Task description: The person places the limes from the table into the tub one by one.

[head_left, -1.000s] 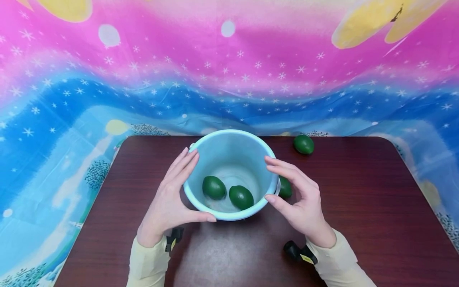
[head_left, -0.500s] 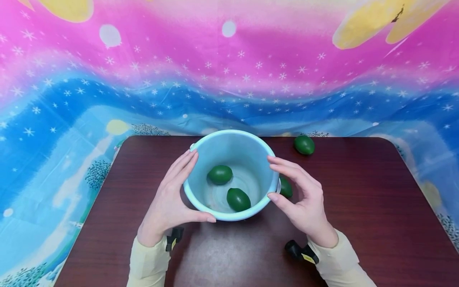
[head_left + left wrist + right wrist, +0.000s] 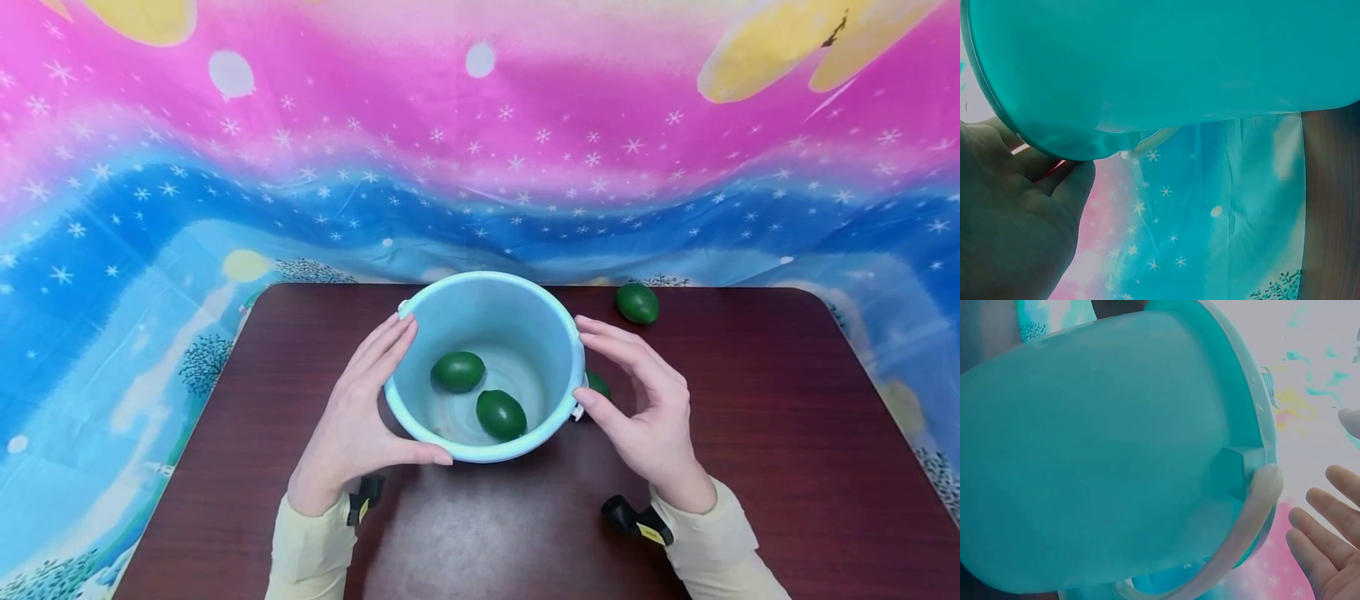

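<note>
Head view: bright, even lt.; backdrop cloth (image 3: pixel 480 142) vivid, snowflake print fairly crisp. Tabletop (image 3: pixel 457 533): soft, pale glare, front ctr.; dk. shadow along its L side. Bucket (image 3: pixel 495 312): rim bright, inner wall in soft shade. Limes (image 3: pixel 501 415) in bucket: faint highlights on dk. skin.

L wrist view: dim, strong teal cast; L hand (image 3: pixel 1019 219) in shade, backlit; far L edge blown out; fine detail soft.

R wrist view: hazy, low contrast; upper R overexposed, cloth print washed out; R hand (image 3: pixel 1341 556) pale, greyish.
</note>
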Tool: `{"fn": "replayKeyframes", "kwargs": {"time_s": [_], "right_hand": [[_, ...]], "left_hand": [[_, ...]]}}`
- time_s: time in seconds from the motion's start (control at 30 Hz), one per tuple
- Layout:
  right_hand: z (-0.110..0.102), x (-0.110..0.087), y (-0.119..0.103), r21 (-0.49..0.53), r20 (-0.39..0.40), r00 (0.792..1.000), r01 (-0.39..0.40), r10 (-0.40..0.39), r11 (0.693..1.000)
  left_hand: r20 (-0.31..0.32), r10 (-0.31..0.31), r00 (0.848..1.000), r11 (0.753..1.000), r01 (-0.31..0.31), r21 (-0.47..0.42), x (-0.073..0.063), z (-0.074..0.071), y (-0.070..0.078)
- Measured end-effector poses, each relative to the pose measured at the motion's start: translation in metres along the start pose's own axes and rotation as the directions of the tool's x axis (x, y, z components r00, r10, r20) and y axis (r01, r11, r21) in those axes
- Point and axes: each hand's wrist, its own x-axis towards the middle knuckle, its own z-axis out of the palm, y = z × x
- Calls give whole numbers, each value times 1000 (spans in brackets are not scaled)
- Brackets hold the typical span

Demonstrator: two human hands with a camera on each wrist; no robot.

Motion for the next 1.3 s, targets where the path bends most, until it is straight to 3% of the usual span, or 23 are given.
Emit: {"fn": "replayKeyframes", "kwargs": {"time_s": [1.3], "right_hand": [[-30, 11, 13, -134, -190, 981, -53, 26, 990]], "left_hand": [[3, -16, 1000, 1000, 16, -6, 0, 0, 0]]}}
